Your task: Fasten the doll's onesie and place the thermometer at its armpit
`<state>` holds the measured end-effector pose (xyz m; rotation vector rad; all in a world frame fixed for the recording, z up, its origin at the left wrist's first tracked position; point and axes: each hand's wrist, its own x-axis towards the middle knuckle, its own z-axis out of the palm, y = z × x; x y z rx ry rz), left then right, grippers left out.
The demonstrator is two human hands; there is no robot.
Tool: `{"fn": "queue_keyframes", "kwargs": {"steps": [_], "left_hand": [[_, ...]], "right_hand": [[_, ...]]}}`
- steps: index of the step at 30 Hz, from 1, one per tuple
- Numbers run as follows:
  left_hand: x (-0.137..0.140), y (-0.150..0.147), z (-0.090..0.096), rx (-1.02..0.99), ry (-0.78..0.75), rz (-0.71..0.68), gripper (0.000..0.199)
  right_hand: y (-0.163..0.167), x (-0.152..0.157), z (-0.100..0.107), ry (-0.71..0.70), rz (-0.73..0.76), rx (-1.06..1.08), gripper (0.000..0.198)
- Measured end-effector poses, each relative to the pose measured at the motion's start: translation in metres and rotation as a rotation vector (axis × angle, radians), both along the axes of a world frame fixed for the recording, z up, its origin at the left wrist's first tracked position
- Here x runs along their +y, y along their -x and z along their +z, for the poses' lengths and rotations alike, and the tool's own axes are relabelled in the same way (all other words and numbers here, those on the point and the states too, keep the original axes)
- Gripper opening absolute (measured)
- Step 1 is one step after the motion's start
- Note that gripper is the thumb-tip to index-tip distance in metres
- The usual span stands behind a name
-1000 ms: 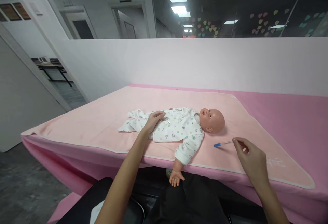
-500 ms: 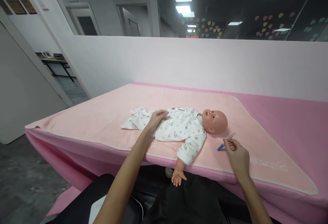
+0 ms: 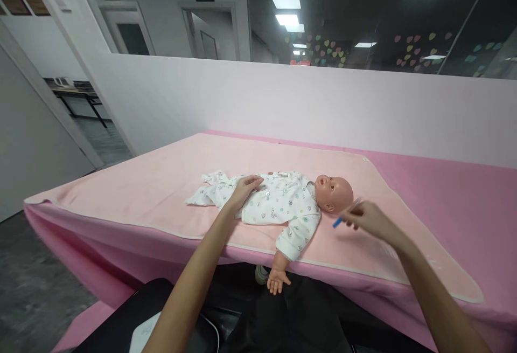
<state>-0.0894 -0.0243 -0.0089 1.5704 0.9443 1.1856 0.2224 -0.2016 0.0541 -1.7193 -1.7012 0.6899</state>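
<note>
A baby doll (image 3: 278,213) in a white patterned outfit lies on its back, its head (image 3: 334,193) toward the right and one arm hanging over the table's front edge. My left hand (image 3: 245,190) rests on the doll's lower body, fingers stretched out and holding nothing. Close to the doll's head, my right hand (image 3: 365,218) is shut on a small thin stick (image 3: 337,223) with a blue end and a see-through end. The fingers cover its middle, and motion blurs this hand a little.
A light pink mat (image 3: 141,180) lies under the doll on a darker pink tablecloth (image 3: 456,196). Behind the table stands a white low wall (image 3: 283,99) with glass above. My dark-clothed legs and a black chair (image 3: 153,304) are below the front edge.
My right hand has moved up and left with the stick, closer to the doll's head, and its wrist has turned. My left hand stays on the doll. The view has shifted slightly.
</note>
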Motion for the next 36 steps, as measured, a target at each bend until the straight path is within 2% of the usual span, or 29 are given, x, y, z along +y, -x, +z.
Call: {"fn": "queue_keyframes", "kwargs": {"steps": [1, 3, 4, 6, 8, 10, 13, 15, 16, 17, 18, 20, 21, 23, 25, 28, 29, 31, 32, 35, 36], "left_hand": [[-0.001, 0.0, 0.001, 0.001, 0.001, -0.007, 0.024], [-0.002, 0.0, 0.001, -0.005, 0.004, -0.011, 0.024], [-0.002, 0.0, 0.001, -0.01, 0.004, -0.007, 0.024], [-0.001, 0.0, 0.0, -0.019, 0.001, 0.004, 0.023], [0.0, 0.001, -0.002, -0.023, -0.005, 0.009, 0.022], [0.001, 0.001, -0.004, -0.019, -0.01, 0.004, 0.022], [0.002, 0.001, -0.004, -0.006, -0.012, 0.007, 0.023], [0.001, 0.001, -0.003, 0.002, -0.013, 0.01, 0.023], [0.001, 0.001, -0.002, 0.004, -0.011, 0.01, 0.024], [0.001, 0.001, -0.002, 0.006, -0.008, 0.006, 0.024], [0.0, 0.001, -0.002, 0.007, -0.004, 0.0, 0.024], [0.0, 0.001, -0.003, 0.007, -0.007, -0.006, 0.024], [0.001, 0.001, -0.003, 0.003, -0.014, -0.006, 0.025], [0.001, 0.001, -0.004, -0.006, -0.027, -0.002, 0.025], [0.001, 0.001, -0.005, -0.01, -0.032, -0.001, 0.025], [0.001, 0.0, -0.005, -0.004, -0.034, 0.001, 0.025], [0.001, 0.0, -0.005, -0.003, -0.033, 0.001, 0.025], [0.002, 0.0, -0.005, -0.004, -0.028, 0.0, 0.025], [0.002, 0.0, -0.005, -0.002, -0.025, -0.003, 0.026], [0.004, 0.001, -0.005, 0.003, -0.022, -0.003, 0.026], [0.004, 0.001, -0.005, 0.0, -0.02, -0.004, 0.026]], "right_hand": [[-0.004, 0.002, 0.016, -0.096, 0.004, 0.144, 0.03], [-0.004, 0.005, 0.042, -0.397, -0.047, 0.447, 0.036], [0.001, 0.006, 0.049, -0.461, -0.037, 0.514, 0.04], [0.016, 0.007, 0.054, -0.314, 0.074, 0.47, 0.041], [0.031, 0.005, 0.05, -0.237, 0.114, 0.427, 0.033], [0.04, 0.002, 0.043, -0.218, 0.1, 0.438, 0.031], [0.038, -0.003, 0.036, -0.156, 0.089, 0.479, 0.037], [0.033, -0.007, 0.035, -0.105, 0.072, 0.347, 0.034], [0.03, -0.008, 0.035, -0.116, 0.038, 0.271, 0.03], [0.027, -0.01, 0.037, -0.187, -0.032, 0.237, 0.029], [0.024, -0.012, 0.039, -0.252, -0.097, 0.268, 0.029], [0.019, -0.015, 0.042, -0.301, -0.127, 0.427, 0.032], [0.018, -0.016, 0.043, -0.247, -0.097, 0.461, 0.033], [0.017, -0.018, 0.043, -0.08, -0.037, 0.38, 0.03], [0.017, -0.018, 0.041, -0.041, -0.05, 0.345, 0.028], [0.017, -0.017, 0.034, -0.138, -0.073, 0.608, 0.034], [0.017, -0.016, 0.031, -0.081, -0.04, 0.647, 0.034], [0.018, -0.012, 0.026, 0.125, 0.015, 0.67, 0.028], [0.018, -0.01, 0.024, 0.141, 0.002, 0.727, 0.025], [0.02, -0.006, 0.02, -0.119, -0.109, 0.937, 0.021], [0.021, -0.006, 0.019, -0.101, -0.116, 0.95, 0.02]]}}
